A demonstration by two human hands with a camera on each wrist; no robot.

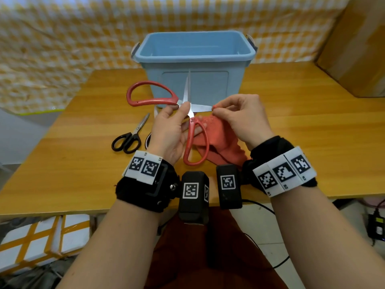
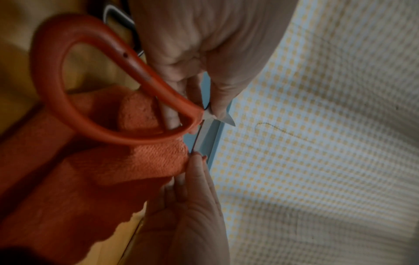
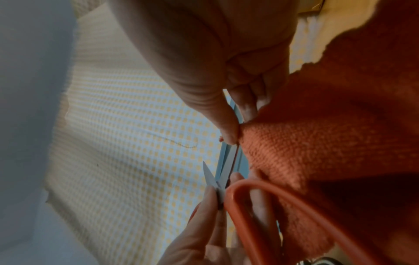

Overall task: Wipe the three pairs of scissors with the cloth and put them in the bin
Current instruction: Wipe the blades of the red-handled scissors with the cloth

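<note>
Red-handled scissors (image 1: 152, 101) are held spread wide above the table, in front of the blue bin (image 1: 216, 84). My left hand (image 1: 184, 109) pinches them at the pivot, thumb on top; one handle loop (image 2: 56, 107) hangs toward me. My right hand (image 1: 216, 108) pinches an orange-red cloth (image 1: 218, 140) around the tip of the blade that points right (image 3: 229, 161). The other blade points up at the bin. Black scissors (image 1: 129, 136) lie shut on the table at the left. A third pair (image 1: 148, 140) is mostly hidden behind my left hand.
The wooden table (image 1: 291, 132) carries the bin at its back middle. A cardboard box (image 1: 358, 49) stands at the far right. Yellow-checked fabric (image 1: 62, 49) hangs behind the table. Cables trail below the front edge at the right.
</note>
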